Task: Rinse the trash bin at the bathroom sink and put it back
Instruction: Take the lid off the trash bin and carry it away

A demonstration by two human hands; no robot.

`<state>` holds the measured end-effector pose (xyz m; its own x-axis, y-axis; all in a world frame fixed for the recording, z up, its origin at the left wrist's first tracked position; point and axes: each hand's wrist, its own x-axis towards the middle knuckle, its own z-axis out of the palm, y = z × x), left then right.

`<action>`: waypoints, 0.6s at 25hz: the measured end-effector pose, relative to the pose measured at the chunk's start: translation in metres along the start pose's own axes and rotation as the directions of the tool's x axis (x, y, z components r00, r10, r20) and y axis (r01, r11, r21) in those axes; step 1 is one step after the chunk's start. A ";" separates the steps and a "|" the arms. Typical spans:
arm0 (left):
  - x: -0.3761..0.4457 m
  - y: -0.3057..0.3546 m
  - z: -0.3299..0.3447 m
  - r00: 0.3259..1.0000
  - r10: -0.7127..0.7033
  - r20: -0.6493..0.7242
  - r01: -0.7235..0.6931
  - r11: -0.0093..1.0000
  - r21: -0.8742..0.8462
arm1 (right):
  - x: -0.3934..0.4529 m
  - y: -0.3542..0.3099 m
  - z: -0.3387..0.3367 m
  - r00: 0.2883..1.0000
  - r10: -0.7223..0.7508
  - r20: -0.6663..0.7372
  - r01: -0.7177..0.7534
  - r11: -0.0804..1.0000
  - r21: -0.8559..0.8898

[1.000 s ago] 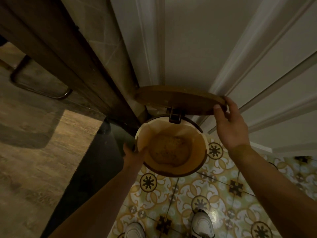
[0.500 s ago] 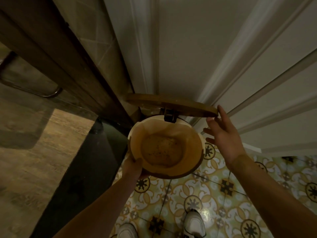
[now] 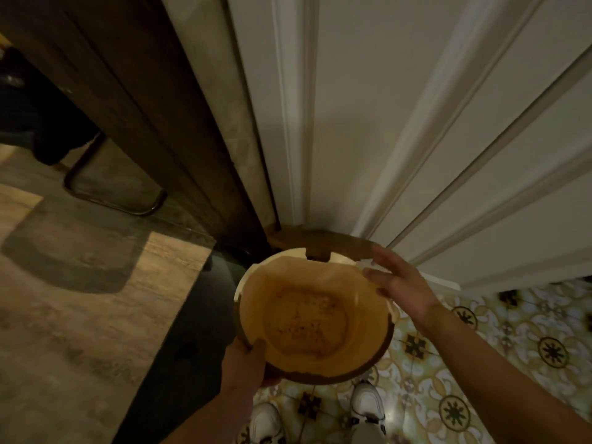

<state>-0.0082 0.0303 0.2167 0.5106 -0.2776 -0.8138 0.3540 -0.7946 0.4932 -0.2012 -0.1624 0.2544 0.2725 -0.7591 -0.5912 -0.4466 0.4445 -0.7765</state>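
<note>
The round trash bin (image 3: pixel 309 318) hangs in the air in front of me, its yellowish inside speckled with brown dirt. My left hand (image 3: pixel 245 363) grips its near left rim, thumb inside. My right hand (image 3: pixel 397 280) rests on the far right rim with fingers spread; I cannot tell whether it grips the rim. The bin's brown lid (image 3: pixel 320 243) stands open behind it, low against the white door.
A white panelled door (image 3: pixel 400 123) stands straight ahead with a dark wooden frame (image 3: pixel 153 116) to its left. Patterned tiles (image 3: pixel 512 347) cover the floor on the right, a black threshold strip (image 3: pixel 192 331) and wooden floor on the left. My white shoes (image 3: pixel 368 408) are below.
The bin has risen off the floor toward me in my left hand. My right hand has left the lid's edge and come down onto the bin's far right rim.
</note>
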 end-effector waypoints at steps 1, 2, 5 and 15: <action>-0.017 0.008 -0.009 1.000 0.002 0.000 -0.002 1.000 0.018 | -0.016 -0.010 -0.005 0.998 -0.052 -0.019 0.051 0.997 -0.065; -0.035 0.016 -0.018 1.000 0.025 -0.008 -0.025 0.999 0.029 | -0.033 -0.020 -0.008 0.993 -0.111 -0.040 0.105 0.985 -0.139; -0.103 0.056 -0.047 0.994 0.108 0.011 -0.109 0.993 0.047 | -0.099 -0.061 -0.016 0.950 -0.299 -0.087 0.258 0.912 -0.318; -0.298 0.172 -0.080 0.896 0.333 0.293 -0.392 0.904 0.171 | -0.297 -0.116 -0.060 0.808 -0.462 -0.366 0.486 0.873 -0.030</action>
<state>-0.0367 0.0197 0.5685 0.3457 -0.6718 -0.6551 -0.0137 -0.7017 0.7123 -0.2811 -0.0168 0.5328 0.1145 -0.9927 -0.0391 -0.2829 0.0051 -0.9592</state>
